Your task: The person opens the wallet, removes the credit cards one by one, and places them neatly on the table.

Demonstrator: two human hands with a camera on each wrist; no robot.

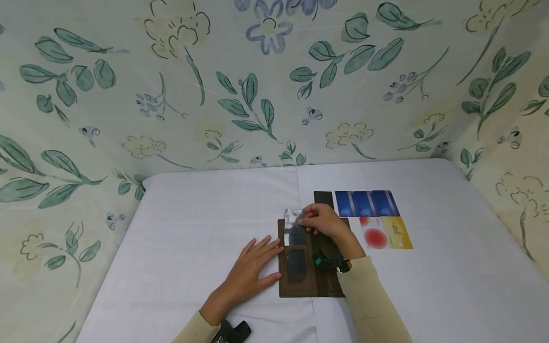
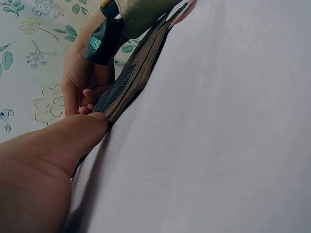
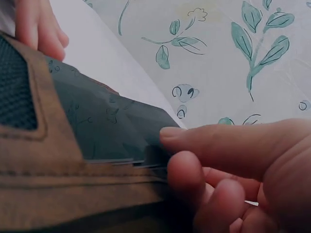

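A brown wallet (image 1: 298, 289) lies unfolded on the white cloth, with a dark mesh window (image 1: 296, 266) in its left panel. A glossy, reflective card (image 1: 293, 237) sticks out past the upper edge of that panel; its lower end sits in the wallet. My right hand (image 1: 328, 224) pinches the card's upper right edge between thumb and fingers, as the right wrist view shows close up. My left hand (image 1: 253, 269) lies with fingers spread, its fingertips and thumb touching the wallet's left edge. A dark flap (image 1: 323, 197) extends beyond the wallet's top, behind my right hand.
Several blue cards (image 1: 362, 204) lie in a row right of the wallet. Below them are a white card with a red circle (image 1: 375, 237) and a yellow card (image 1: 396, 232). White cloth (image 1: 206, 214) covers the table; floral fabric (image 1: 266, 95) hangs behind it.
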